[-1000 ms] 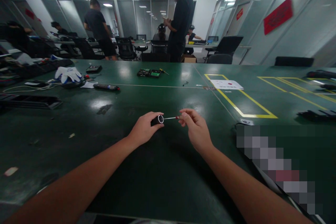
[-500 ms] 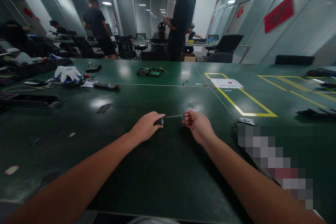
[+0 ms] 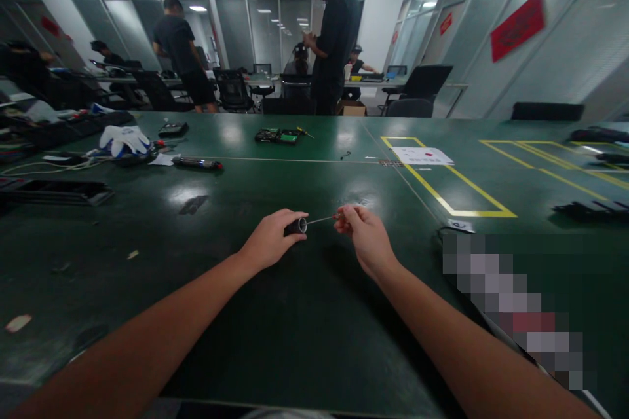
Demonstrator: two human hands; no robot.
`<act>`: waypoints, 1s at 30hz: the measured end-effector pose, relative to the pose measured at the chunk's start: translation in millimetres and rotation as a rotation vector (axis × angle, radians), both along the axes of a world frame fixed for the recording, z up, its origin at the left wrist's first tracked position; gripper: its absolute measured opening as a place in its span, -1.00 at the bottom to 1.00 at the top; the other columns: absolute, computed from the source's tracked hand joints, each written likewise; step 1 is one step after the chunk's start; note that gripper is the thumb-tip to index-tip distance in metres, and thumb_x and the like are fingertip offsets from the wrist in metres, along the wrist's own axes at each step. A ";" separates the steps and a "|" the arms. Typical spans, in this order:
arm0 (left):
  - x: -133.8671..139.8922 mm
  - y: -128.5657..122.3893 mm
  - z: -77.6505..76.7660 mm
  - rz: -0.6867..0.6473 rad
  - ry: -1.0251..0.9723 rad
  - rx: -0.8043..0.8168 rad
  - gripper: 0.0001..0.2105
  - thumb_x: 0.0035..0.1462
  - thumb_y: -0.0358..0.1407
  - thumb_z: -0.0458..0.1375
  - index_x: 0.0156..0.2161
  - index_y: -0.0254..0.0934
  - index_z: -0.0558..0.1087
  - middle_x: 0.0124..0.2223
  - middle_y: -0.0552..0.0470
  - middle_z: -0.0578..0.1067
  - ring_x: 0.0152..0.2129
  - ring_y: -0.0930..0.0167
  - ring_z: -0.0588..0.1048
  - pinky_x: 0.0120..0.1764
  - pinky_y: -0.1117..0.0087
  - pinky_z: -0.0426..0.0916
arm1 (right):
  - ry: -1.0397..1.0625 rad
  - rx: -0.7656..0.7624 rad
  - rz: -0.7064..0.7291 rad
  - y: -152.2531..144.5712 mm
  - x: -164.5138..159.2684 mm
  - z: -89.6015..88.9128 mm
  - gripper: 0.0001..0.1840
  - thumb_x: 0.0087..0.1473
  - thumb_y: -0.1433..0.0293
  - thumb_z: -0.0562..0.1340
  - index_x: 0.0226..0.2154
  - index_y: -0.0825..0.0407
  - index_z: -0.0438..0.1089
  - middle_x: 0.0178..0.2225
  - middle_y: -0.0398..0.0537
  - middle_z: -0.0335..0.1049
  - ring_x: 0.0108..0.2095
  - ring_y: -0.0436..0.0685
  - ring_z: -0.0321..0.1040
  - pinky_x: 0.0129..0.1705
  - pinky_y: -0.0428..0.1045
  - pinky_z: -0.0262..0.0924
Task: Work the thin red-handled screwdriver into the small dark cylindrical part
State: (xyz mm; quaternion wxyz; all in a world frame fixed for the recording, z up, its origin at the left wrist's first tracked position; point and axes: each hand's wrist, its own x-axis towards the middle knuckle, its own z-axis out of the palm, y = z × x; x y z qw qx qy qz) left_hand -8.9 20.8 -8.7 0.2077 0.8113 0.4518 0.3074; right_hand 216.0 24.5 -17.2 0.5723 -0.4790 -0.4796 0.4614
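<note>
Grasping a black tube (image 3: 295, 227) in the left hand (image 3: 269, 238) and a screwdriver (image 3: 321, 219), pointed toward the tube, in the right hand (image 3: 367, 236), above the counter (image 3: 285, 334).

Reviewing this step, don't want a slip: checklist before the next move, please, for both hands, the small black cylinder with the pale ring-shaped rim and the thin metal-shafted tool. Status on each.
1. Left hand holding the small black cylinder with a pale ring-shaped rim: ok.
2. Right hand holding the thin metal-shafted tool: ok, in the fingertips.
3. Cylinder's rimmed end not covered by fingers: ok, it faces the right hand's side.
4. Tool tip seated in or touching the cylinder: cannot tell; it ends right by the rim.
5. Gloves on, if required: not ok; both hands are bare, and white-and-blue fabric gloves lie at far left.
</note>
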 end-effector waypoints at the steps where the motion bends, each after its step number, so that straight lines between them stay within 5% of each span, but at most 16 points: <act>1: 0.0 -0.1 -0.4 -0.001 -0.009 0.005 -0.60 0.19 -0.36 0.31 0.14 -0.20 0.49 0.00 -0.03 0.54 -0.08 0.31 0.49 0.02 0.25 0.37 | -0.005 0.010 -0.002 -1.0 -0.7 1.1 -0.66 0.13 0.08 0.27 -0.32 0.03 0.46 -0.42 -0.08 0.46 -0.42 0.08 0.38 -0.31 0.03 0.28; 11: -2.3 2.3 -6.9 0.042 -0.060 0.027 -0.60 0.16 -0.35 0.33 0.12 -0.19 0.50 -0.01 -0.02 0.55 -0.08 0.31 0.50 0.01 0.24 0.37 | -0.165 0.211 0.123 -21.3 -5.5 21.1 -0.66 0.22 0.06 0.22 -0.22 -0.03 0.49 -0.40 -0.13 0.44 -0.44 0.05 0.32 -0.36 -0.01 0.22; 21: 0.0 -1.3 -4.3 0.047 -0.040 0.010 -0.59 0.19 -0.34 0.31 0.16 -0.22 0.48 -0.01 -0.04 0.55 -0.09 0.30 0.51 0.01 0.24 0.39 | -0.262 0.220 0.004 -23.5 -9.7 21.4 -0.68 0.24 0.11 0.21 -0.25 0.00 0.50 -0.42 -0.07 0.48 -0.38 0.11 0.39 -0.25 0.04 0.28; 24: 1.5 0.6 -1.1 0.036 -0.007 0.060 -0.58 0.22 -0.35 0.28 0.19 -0.26 0.45 0.03 -0.08 0.53 -0.04 0.29 0.49 0.07 0.23 0.37 | -0.100 0.118 -0.024 -13.4 -6.2 13.4 -0.69 0.20 0.10 0.24 -0.28 0.00 0.48 -0.41 -0.06 0.47 -0.40 0.12 0.38 -0.26 0.06 0.31; 28: 0.5 8.0 0.6 -0.013 0.117 0.072 -0.54 0.26 -0.33 0.24 0.25 -0.26 0.40 0.08 -0.11 0.51 0.00 0.26 0.47 0.09 0.19 0.36 | 0.251 -0.241 0.037 4.1 6.8 2.6 -0.75 0.15 0.17 0.27 -0.42 0.00 0.42 -0.55 -0.10 0.35 -0.54 0.07 0.27 -0.25 0.14 0.39; 30: -0.9 11.1 -0.7 -0.006 0.184 0.015 -0.54 0.25 -0.32 0.25 0.24 -0.28 0.41 0.06 -0.12 0.51 -0.02 0.24 0.48 0.07 0.17 0.37 | 0.246 -0.238 -0.035 9.6 11.7 -1.5 -0.77 0.14 0.20 0.27 -0.44 -0.01 0.41 -0.54 -0.10 0.35 -0.55 0.07 0.26 -0.26 0.13 0.40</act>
